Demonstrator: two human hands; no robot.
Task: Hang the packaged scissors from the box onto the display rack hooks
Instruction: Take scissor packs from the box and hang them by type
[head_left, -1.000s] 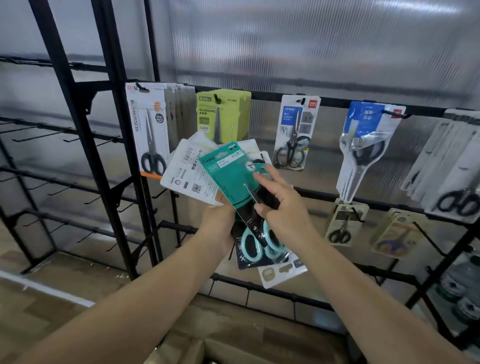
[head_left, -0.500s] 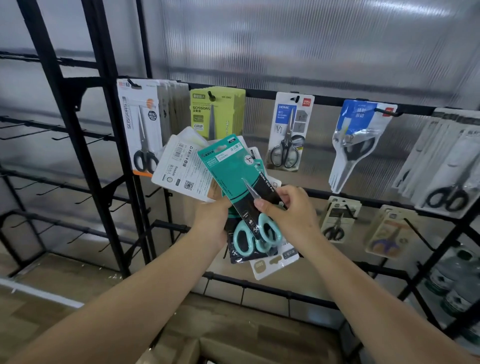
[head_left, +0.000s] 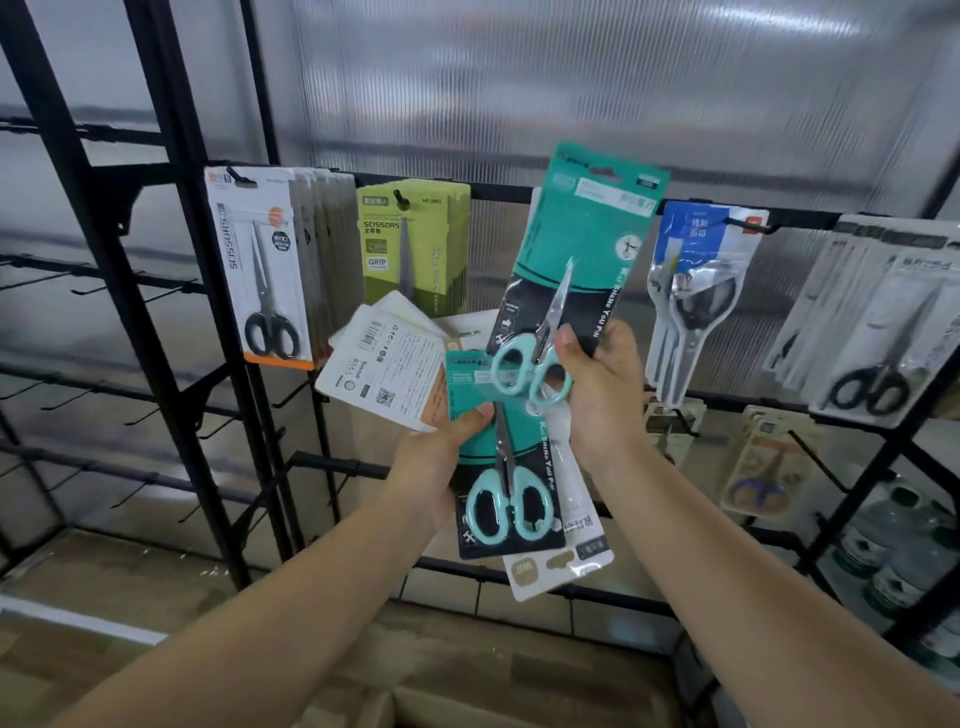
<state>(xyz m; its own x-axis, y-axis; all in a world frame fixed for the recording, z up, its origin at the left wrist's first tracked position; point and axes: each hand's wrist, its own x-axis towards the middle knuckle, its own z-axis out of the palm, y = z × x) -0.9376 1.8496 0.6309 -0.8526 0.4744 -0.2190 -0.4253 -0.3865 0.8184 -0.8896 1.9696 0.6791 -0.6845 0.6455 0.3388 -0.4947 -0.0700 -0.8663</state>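
While left hand (head_left: 431, 457) grips packs (head_left: 384, 364), right hand (head_left: 602, 395) lifts teal pack (head_left: 582, 234).

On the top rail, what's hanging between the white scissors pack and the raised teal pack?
Head view: a stack of green scissors packs hangs there.

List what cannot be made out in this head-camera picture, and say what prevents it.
1. Hook behind the raised teal scissors pack: hidden by the pack held in the right hand.
2. Lower packs in the left hand fan: covered by the front teal pack.
3. Cardboard box: cut off by the bottom edge.
4. Small print on the white card backs: too small.
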